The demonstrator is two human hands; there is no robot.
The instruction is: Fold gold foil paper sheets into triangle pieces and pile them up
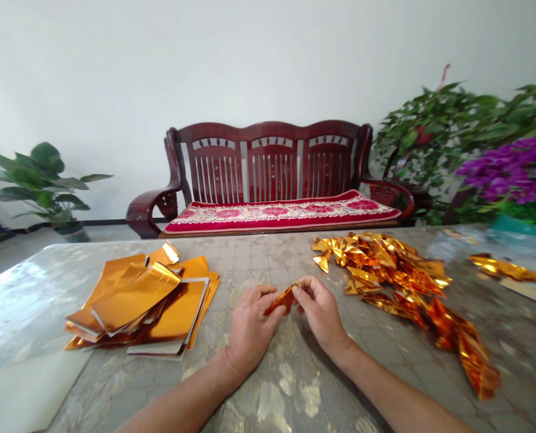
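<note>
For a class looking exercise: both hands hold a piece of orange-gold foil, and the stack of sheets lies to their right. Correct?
Wrong side: the head view shows the stack of sheets lying to their left. The left hand and right hand do hold the foil.

A dark red wooden bench (272,171) with a slatted back stands before a plain white wall (268,60), a floral red cover (277,210) along its seat. Left of the bench, a potted plant (47,174) sits on grey floor (108,231); right of it, leafy greenery (457,114) and purple flowers (511,165). In front of it, a patterned table (259,264) catches light.
</note>
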